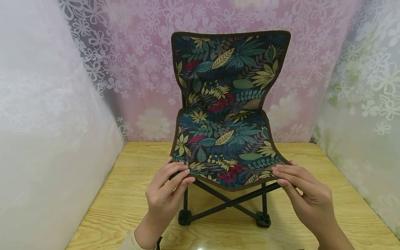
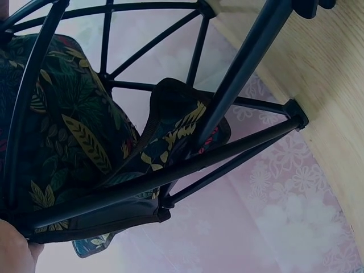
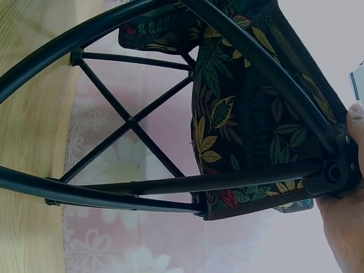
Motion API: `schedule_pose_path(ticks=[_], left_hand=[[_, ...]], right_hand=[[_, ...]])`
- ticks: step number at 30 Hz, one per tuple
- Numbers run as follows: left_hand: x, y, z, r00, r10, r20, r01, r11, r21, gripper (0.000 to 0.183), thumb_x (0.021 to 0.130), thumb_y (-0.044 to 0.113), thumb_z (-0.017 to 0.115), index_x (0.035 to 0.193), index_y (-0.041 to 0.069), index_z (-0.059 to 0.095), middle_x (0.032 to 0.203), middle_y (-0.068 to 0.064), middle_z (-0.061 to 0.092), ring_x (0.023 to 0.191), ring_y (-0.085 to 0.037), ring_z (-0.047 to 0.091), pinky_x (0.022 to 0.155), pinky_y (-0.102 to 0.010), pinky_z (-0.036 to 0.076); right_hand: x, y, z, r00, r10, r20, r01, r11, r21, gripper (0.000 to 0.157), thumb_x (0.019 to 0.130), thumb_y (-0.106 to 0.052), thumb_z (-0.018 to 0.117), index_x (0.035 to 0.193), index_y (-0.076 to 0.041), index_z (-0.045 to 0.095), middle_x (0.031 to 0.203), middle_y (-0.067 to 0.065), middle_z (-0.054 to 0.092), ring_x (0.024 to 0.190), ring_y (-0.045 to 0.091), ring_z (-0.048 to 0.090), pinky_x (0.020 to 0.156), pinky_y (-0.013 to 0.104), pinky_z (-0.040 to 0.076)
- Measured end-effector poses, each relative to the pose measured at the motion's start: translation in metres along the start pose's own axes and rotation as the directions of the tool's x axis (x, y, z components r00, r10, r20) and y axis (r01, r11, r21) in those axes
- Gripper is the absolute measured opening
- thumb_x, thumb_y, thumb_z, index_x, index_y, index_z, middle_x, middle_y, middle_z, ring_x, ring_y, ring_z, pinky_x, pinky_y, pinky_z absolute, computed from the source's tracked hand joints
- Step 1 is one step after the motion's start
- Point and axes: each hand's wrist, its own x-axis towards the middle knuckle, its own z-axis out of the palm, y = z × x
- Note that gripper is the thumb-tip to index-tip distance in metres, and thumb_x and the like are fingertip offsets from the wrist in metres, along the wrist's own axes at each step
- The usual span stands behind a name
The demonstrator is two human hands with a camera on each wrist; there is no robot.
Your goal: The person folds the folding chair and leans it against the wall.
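Observation:
A small folding chair [image 1: 232,139] with dark leaf-print fabric stands unfolded and upright, facing me. Its backrest [image 1: 231,66] rises behind the seat, both edged in brown. My left hand [image 1: 165,189] grips the seat's front left corner, fingers over the top and thumb at the front edge. The front right corner is held the same way by my right hand [image 1: 307,191]. Under the seat, black tubes [image 1: 231,203] cross in an X. From below, the right wrist view shows a black plastic corner joint [image 3: 335,173] against my right palm [image 3: 344,227].
The chair's feet [image 1: 263,219] stand on a light wood-grain table [image 1: 134,222]. A pink flowered curtain [image 1: 140,69] hangs behind, and pale translucent sheets close in the left side [image 1: 47,121] and the right side [image 1: 365,104].

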Motion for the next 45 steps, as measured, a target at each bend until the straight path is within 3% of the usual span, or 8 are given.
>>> schedule_pose_path(ticks=[45], left_hand=[[0.01, 0.005, 0.01, 0.999, -0.037, -0.033, 0.037, 0.999, 0.007, 0.02, 0.098, 0.013, 0.077, 0.096, -0.006, 0.082, 0.094, -0.022, 0.077, 0.09, -0.038, 0.073, 0.116, -0.043, 0.051]], right_hand=[[0.012, 0.0, 0.008, 0.999, 0.001, -0.055, 0.0, 1.0, 0.017, 0.019, 0.099, -0.003, 0.072, 0.096, 0.014, 0.078, 0.107, 0.015, 0.08, 0.114, 0.01, 0.074, 0.121, 0.031, 0.044]])
